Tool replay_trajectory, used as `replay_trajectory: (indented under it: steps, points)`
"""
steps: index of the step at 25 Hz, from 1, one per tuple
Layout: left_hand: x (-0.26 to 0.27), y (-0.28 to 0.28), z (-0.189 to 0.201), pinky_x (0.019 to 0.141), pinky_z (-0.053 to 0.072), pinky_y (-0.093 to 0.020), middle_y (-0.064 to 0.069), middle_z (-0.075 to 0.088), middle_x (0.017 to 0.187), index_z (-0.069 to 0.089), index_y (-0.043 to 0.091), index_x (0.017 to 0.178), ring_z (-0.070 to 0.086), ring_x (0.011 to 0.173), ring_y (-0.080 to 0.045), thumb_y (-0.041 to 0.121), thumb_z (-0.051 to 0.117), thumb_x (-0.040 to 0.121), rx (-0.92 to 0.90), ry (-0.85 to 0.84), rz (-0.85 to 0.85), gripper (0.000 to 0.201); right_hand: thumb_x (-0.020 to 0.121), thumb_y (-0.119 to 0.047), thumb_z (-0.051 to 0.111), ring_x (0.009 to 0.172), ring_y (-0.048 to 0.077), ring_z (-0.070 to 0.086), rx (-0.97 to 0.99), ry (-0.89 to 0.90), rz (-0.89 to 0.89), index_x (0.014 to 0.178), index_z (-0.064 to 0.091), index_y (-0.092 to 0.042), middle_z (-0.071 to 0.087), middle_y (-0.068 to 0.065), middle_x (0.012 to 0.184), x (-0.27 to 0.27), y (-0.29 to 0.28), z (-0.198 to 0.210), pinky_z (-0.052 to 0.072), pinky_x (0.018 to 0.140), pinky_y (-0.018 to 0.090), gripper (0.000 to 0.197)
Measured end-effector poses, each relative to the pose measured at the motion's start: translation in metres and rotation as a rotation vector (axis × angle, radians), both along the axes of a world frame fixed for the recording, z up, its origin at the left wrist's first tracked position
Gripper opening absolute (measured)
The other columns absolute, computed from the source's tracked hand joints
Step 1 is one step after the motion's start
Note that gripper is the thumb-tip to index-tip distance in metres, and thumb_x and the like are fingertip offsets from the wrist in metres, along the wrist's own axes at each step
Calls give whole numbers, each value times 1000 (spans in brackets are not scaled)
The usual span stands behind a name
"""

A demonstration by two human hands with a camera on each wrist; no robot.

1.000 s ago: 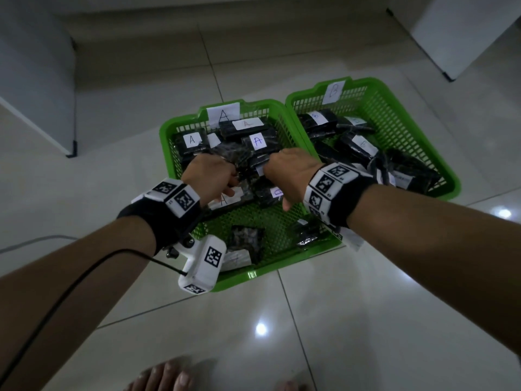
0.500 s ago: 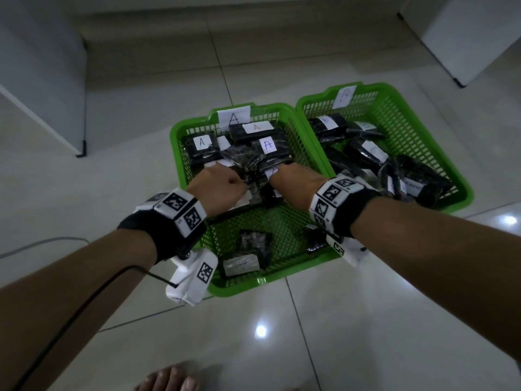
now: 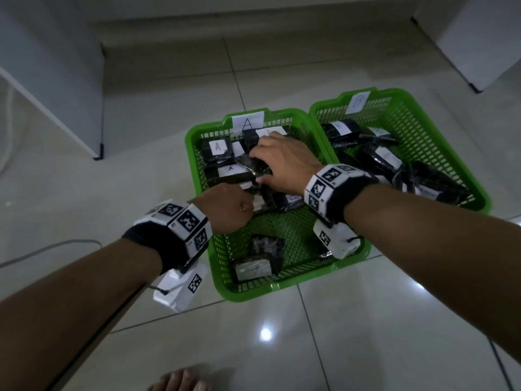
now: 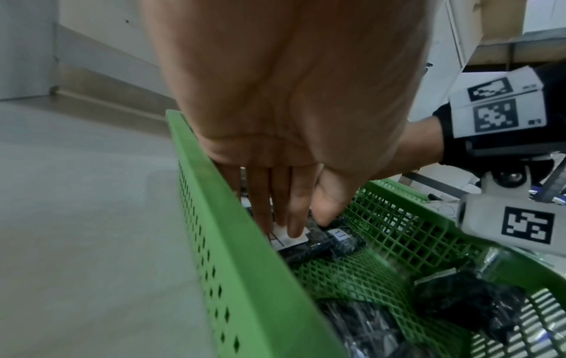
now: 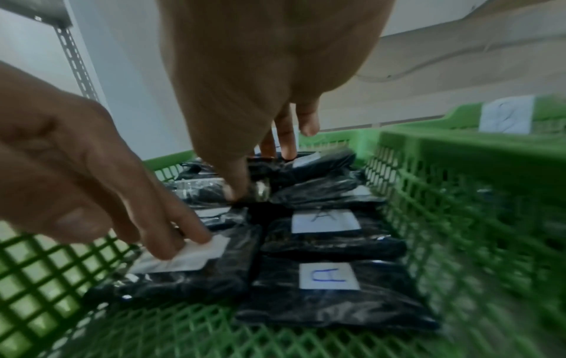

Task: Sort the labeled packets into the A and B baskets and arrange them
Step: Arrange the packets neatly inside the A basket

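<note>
Two green baskets stand side by side and touching on the tiled floor [image 3: 366, 320]: basket A [image 3: 194, 165] on my left, with a paper tag A [image 3: 247, 122] on its far wall, and basket B [image 3: 451, 153] on my right, with tag B [image 3: 357, 102]. Both my hands are inside basket A, over the black packets packed at its far end.

My left hand [image 3: 228, 208] reaches in over the left wall; seen from the left wrist, its fingers [image 4: 275, 201] lie straight and close together, tips pressing the white label of a packet [image 4: 309, 244] beside that wall. It grips nothing.

My right hand [image 3: 284, 162] lies farther in, fingers spread. From the right wrist, the thumb [image 5: 233, 179] and the fingertips come down on either side of a dark packet in the middle of the pile [image 5: 275, 174]; whether they pinch it or only press on it, I cannot tell.

Nearer the right wrist camera, two packets with labels A [image 5: 329, 276] lie flat in a row along the right wall. One loose packet [image 3: 259, 258] lies alone at the near end of basket A, label toward me. Several packets [image 3: 377, 159] lie in basket B, less orderly.

A grey cable [image 3: 50, 249] runs across the floor at left, and my toes [image 3: 180, 380] show at the bottom edge.
</note>
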State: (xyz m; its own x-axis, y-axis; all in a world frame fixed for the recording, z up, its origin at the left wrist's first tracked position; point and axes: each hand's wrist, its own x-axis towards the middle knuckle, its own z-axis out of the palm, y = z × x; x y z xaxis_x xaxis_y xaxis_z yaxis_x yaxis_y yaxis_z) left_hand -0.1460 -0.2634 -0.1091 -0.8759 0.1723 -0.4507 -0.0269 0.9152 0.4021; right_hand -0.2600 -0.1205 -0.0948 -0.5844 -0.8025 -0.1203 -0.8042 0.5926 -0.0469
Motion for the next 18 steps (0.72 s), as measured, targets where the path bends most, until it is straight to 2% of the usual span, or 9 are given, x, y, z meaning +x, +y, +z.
replay_trajectory:
  steps: [2, 4, 5, 7, 9, 11, 14, 16, 18]
  points:
    - [1, 3, 4, 99, 47, -40, -11, 65, 125, 71, 10, 108, 58, 116, -29, 28, 49, 98, -20, -17, -20, 30, 96, -38, 61, 103, 16, 53, -108, 15, -33, 116, 66, -16, 62, -2, 108, 0, -3, 0, 49, 84, 32, 30]
    - [0, 6, 6, 92, 50, -40, -10, 68, 113, 71, 8, 105, 62, 106, -28, 27, 47, 98, -15, 10, -16, 31, 99, -32, 59, 94, 12, 53, -295, -37, -147, 111, 68, -15, 61, -4, 103, -3, 4, 6, 45, 78, 23, 23]
    - [-1, 8, 5, 86, 53, -40, -9, 69, 106, 71, 7, 100, 64, 98, -28, 26, 46, 98, -9, 58, 1, 31, 97, -30, 63, 90, 11, 55, -392, -113, -230, 109, 69, -15, 61, -5, 100, -4, 10, 10, 43, 74, 20, 21]
    - [-5, 13, 5, 76, 56, -38, -5, 70, 95, 67, 12, 87, 67, 87, -28, 23, 49, 92, 27, 191, 92, 22, 89, -24, 76, 83, 13, 67, -561, -394, -441, 106, 69, -13, 69, -5, 94, -7, 29, 19, 51, 69, 18, 21]
    - [-12, 21, 4, 72, 55, -36, -1, 68, 92, 59, 21, 87, 65, 83, -24, 24, 59, 84, 127, 322, 273, 5, 82, -17, 83, 69, 7, 73, -622, -665, -614, 106, 69, -11, 77, 0, 88, -6, 50, 27, 54, 55, 16, 29]
    - [-20, 32, 5, 72, 50, -34, 0, 60, 99, 51, 21, 101, 59, 82, -21, 29, 71, 73, 235, 455, 408, 35, 84, -16, 82, 62, 4, 70, -526, -750, -655, 107, 71, -13, 78, 2, 89, -6, 66, 31, 46, 46, 14, 26]
    - [-36, 51, 9, 79, 48, -33, -3, 55, 115, 50, 18, 121, 56, 95, -21, 33, 83, 63, 241, 484, 287, 69, 89, -16, 77, 74, 18, 69, -467, -785, -659, 108, 71, -20, 77, 5, 97, -11, 82, 30, 48, 50, 26, 20]
    - [-42, 60, 8, 86, 51, -37, -6, 61, 116, 57, 16, 121, 59, 103, -25, 32, 84, 63, 161, 431, 169, 66, 89, -13, 75, 78, 23, 70, -452, -783, -643, 109, 71, -19, 75, 6, 100, -12, 87, 27, 52, 54, 32, 22]
    - [-45, 62, 7, 87, 53, -41, -6, 67, 113, 63, 15, 119, 63, 103, -26, 30, 83, 64, 142, 422, 139, 60, 81, -16, 81, 89, 23, 71, -340, -603, -513, 110, 71, -17, 72, 3, 102, -9, 89, 27, 58, 68, 36, 31]
